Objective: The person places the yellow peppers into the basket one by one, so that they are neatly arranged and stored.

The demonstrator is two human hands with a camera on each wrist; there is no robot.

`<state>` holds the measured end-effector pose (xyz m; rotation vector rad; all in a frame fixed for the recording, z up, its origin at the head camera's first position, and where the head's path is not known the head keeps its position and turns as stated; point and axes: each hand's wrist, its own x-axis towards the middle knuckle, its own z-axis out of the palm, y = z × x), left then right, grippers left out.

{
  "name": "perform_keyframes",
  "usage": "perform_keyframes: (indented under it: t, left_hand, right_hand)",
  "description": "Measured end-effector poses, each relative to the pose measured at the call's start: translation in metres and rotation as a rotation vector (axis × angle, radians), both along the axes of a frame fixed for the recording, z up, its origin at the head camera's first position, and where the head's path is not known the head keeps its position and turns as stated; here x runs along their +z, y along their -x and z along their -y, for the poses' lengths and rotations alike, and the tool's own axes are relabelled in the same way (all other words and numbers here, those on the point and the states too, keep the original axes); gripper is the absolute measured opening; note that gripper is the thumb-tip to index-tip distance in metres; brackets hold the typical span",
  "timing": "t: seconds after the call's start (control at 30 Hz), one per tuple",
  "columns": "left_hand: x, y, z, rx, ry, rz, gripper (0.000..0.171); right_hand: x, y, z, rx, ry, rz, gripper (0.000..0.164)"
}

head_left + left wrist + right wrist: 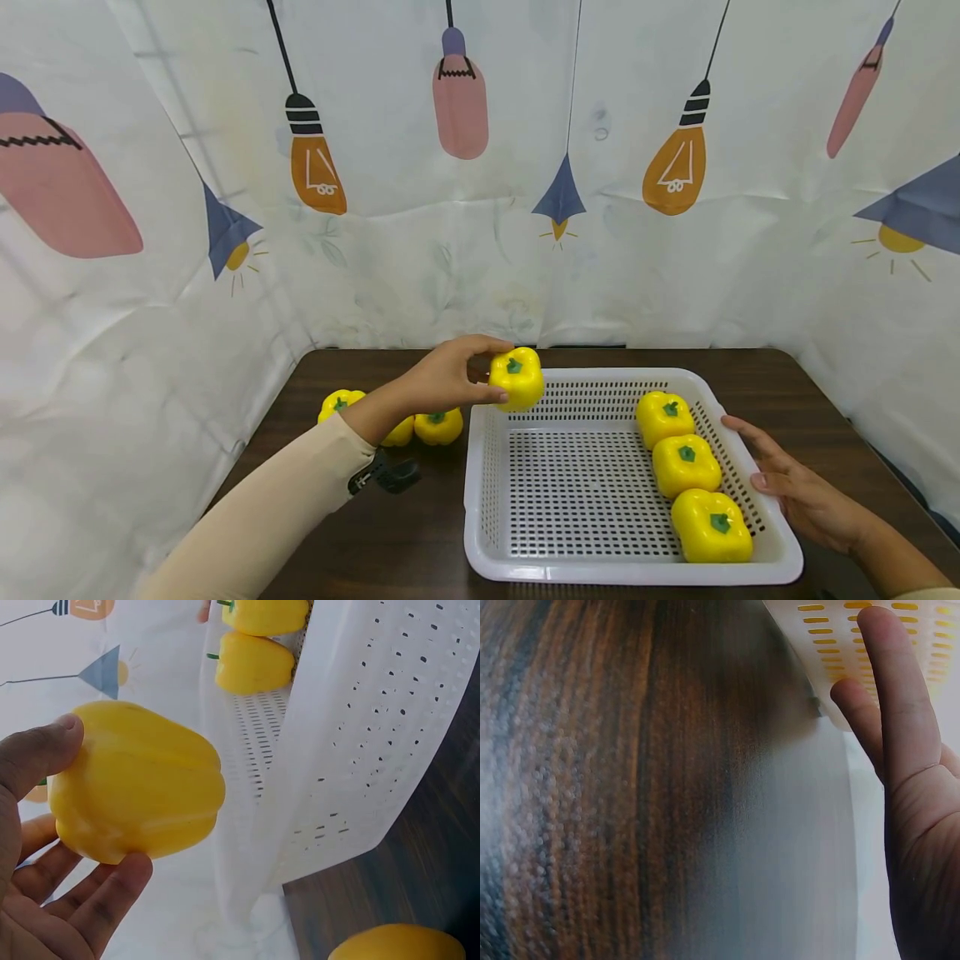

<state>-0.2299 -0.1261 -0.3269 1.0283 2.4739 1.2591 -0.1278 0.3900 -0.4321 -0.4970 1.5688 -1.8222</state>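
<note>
My left hand (453, 379) holds a yellow bell pepper (517, 379) between thumb and fingertips, raised above the left rim of a white perforated plastic basket (592, 573). In the left wrist view this bell pepper (139, 784) has a smooth lobed body, its green stem mostly hidden by the thumb side. Three more yellow bell peppers (686, 464) sit in a row along the basket's right wall. Against the outside of that wall rests my right hand (806, 496), fingers nearly straight; the right wrist view shows the fingers (904, 697) over the slotted side.
Left of the basket, more yellow bell peppers (438, 427) lie on the dark wood-grain table (390, 508), partly behind my left forearm. A white cloth (420, 275) printed with lamps hangs behind and at both sides. A black strap (386, 473) is at my left wrist.
</note>
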Motion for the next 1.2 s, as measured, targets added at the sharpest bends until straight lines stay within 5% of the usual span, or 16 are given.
perform_keyframes:
  t: [1.2]
  left_hand:
    - [0.0,0.014,-0.054,-0.048,0.023,-0.006,0.07]
  right_hand:
    - [-0.001,0.0,0.001,0.03,0.087,0.036,0.072]
